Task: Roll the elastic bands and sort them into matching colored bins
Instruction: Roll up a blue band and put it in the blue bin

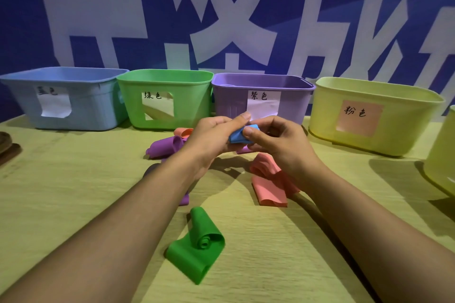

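I had the left hand (211, 135) and the right hand (278, 140) both pinched onto a small blue elastic band roll (240, 136), held above the table (73, 192) in front of the purple bin (231, 103). At 6 o'clock from it lay a half-rolled green band (197, 246); at 5 o'clock, pink bands (268, 184); at 9 o'clock, a purple roll (165, 146). Blue bin (24, 103), green bin (192, 106) and yellow bin (406, 125) lined the far edge.

Both hands (246, 138) raised together — fingers curled, pinching — forearms extended.
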